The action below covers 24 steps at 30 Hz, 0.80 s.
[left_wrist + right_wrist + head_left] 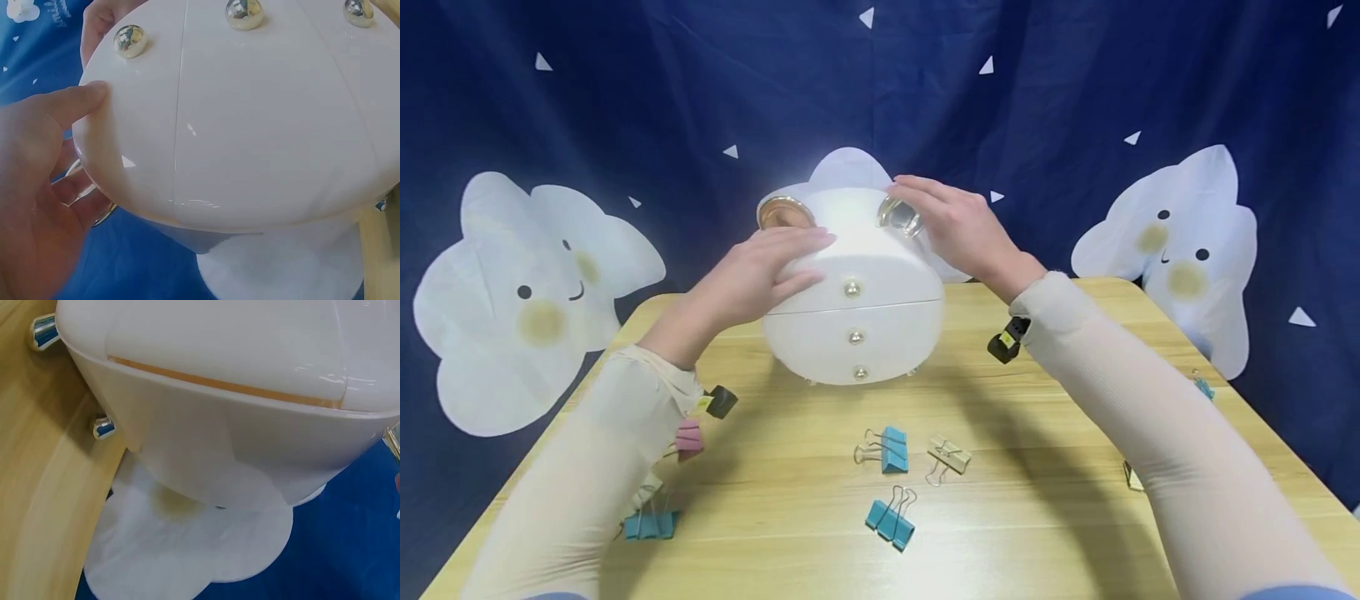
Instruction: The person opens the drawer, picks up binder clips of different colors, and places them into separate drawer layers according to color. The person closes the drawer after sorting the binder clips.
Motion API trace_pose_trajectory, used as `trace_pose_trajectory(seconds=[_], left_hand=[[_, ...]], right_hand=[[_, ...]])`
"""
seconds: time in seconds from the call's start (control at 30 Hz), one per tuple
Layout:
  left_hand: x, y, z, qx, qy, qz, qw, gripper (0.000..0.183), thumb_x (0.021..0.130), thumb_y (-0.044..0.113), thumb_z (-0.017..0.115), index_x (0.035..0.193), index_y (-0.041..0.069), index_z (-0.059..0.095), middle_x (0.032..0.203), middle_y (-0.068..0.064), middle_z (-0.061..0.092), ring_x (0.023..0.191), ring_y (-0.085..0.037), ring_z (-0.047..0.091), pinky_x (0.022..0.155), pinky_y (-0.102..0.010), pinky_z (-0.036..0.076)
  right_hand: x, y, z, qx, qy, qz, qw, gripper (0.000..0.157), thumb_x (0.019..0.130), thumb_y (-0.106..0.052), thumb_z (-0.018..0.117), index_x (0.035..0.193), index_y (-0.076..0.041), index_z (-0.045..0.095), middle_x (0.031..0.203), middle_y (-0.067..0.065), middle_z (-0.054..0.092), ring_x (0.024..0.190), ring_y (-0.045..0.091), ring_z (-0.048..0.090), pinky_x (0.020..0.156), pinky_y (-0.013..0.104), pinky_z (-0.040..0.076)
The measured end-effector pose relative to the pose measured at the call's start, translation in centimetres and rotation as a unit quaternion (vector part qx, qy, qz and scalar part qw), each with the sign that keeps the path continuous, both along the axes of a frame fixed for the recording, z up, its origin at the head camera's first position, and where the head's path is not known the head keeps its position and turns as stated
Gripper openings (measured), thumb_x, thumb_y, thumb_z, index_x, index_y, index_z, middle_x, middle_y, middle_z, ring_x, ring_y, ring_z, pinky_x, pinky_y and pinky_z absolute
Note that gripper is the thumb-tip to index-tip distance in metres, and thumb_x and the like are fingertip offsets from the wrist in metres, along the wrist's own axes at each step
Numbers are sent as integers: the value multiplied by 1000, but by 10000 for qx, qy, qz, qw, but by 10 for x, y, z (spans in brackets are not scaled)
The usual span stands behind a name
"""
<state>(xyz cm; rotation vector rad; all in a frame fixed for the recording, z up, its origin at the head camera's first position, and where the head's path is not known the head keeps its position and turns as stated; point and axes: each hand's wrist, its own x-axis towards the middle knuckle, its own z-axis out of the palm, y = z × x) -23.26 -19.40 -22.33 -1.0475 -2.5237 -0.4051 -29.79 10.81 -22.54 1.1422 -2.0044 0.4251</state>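
Note:
A glossy white drawer box (853, 333) with round gold knobs and gold-rimmed ears stands toward the back of the wooden table. My left hand (767, 271) grips its upper left edge; in the left wrist view the thumb (87, 100) presses the front face and the other fingers pass behind the rim. Higher up on the other side, my right hand (958, 221) lies over the right ear (900, 218), its fingers extended and its thumb hidden. The left ear (785, 212) shows just above my left hand. In the right wrist view, gold feet (104, 427) are close to the tabletop.
In front of the box lie two blue binder clips (893, 450) and a cream one (950, 454). Pink (688, 437) and blue clips (652, 525) lie by my left forearm. More sit near the table's right edge. A dark blue curtain (700, 75) with cloud shapes hangs behind.

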Motion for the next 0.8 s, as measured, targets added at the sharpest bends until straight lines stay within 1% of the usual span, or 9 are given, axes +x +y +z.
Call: trace_pose_trajectory(seconds=[0.13,0.27,0.4,0.47,0.53,0.6,0.67,0.73,0.8], left_hand=[[-9,19,0,93,-33,-281,9996,49,97,27,64,142,11,53,143,-6,52,136,-26,41,114,-43,29],[-18,39,0,91,-86,-447,9989,48,98,26,62,142,9,52,144,-7,51,136,-26,41,115,-38,27],[-24,58,0,76,-161,-543,9984,47,99,26,60,142,8,52,144,-7,51,137,-25,40,116,-35,25],[-26,66,0,73,-198,-553,9982,47,99,25,60,142,8,51,145,-6,50,137,-24,40,116,-34,24],[-28,72,1,67,-234,-536,9983,47,100,26,59,143,9,50,145,-6,50,138,-23,39,116,-33,23],[-30,77,1,39,-251,-487,9985,47,100,27,58,144,10,50,146,-5,48,139,-22,38,117,-32,22],[-30,80,0,16,-254,-438,9987,48,101,29,56,145,11,49,148,-4,47,139,-21,36,117,-32,21],[-29,80,-1,37,-294,-377,9988,48,101,31,56,145,12,48,149,-4,45,140,-20,35,117,-33,21],[-27,79,-3,141,-310,-341,9988,49,100,33,57,144,13,49,149,-4,45,140,-19,35,117,-32,21]], right_hand=[[0,17,-2,-133,216,-72,9997,47,90,14,50,129,-9,64,131,10,61,115,27,60,86,44,54],[0,33,-4,-328,214,-298,9988,46,90,12,50,128,-9,64,131,10,61,111,30,62,73,45,54],[0,48,-8,-549,27,-551,9970,46,90,11,51,128,-9,64,133,8,60,90,31,64,57,39,45],[1,54,-9,-632,-53,-664,9958,45,90,11,51,129,-9,64,135,8,59,77,30,61,55,38,41],[2,58,-10,-717,-132,-754,9945,43,91,9,52,130,-8,63,136,8,58,74,30,60,56,38,42],[4,61,-9,-770,-211,-840,9933,41,93,6,54,130,-8,63,137,9,57,75,30,61,59,38,45],[8,63,-9,-825,-343,-928,9917,39,95,1,55,132,-9,61,139,9,55,82,30,64,60,38,46],[13,64,-10,-937,-519,-1006,9891,39,97,-3,55,134,-9,59,141,10,53,94,30,65,64,38,48],[20,64,-13,-1111,-778,-1054,9851,40,98,-4,54,137,-10,57,144,11,49,108,28,62,74,37,51]])
